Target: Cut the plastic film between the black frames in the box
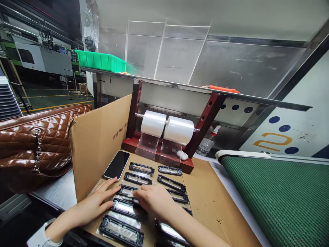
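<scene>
Two columns of long black plastic frames [120,230] lie on a cardboard sheet, with clear film showing in and under several of them. My left hand [96,204] rests with its fingers spread, its fingertips at the left ends of two frames in the left column. Over the middle of that column, my right hand [154,199] has its fingers pinched together, pressing down at the third frame [125,190]. A thin pale piece shows at the right fingertips, too small to name. The right hand and forearm hide parts of the frames beneath.
Behind the frames, a dark red wooden stand [209,115] carries two rolls of clear film [153,123]. A phone [117,165] lies by an upright cardboard panel [100,137]. On the right are a spray bottle [206,144] and a green conveyor belt [280,192]; a brown bag [51,144] sits left.
</scene>
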Available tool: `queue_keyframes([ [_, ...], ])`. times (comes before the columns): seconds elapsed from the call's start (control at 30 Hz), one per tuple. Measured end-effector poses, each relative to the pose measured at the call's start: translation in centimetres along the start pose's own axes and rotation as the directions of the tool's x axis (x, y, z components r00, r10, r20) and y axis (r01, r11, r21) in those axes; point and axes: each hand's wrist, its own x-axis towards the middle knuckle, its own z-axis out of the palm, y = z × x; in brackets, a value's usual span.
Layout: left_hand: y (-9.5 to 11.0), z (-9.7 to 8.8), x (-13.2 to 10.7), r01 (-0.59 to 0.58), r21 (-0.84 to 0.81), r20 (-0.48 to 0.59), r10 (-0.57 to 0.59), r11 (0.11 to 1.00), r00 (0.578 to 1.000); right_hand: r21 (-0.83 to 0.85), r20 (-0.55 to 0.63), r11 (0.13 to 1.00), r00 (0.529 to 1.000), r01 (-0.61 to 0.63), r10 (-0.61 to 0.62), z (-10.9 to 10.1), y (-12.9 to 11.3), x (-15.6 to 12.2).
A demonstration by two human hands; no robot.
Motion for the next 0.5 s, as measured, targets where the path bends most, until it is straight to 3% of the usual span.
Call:
queue_keyframes([
  [0.5,-1.1,0.3,-0.1,-0.039,0.031,-0.018,0.040,0.999,0.999,-0.021,0.055,0.994,0.993,-0.104,0.105,-1.0,3.7,-6.7],
])
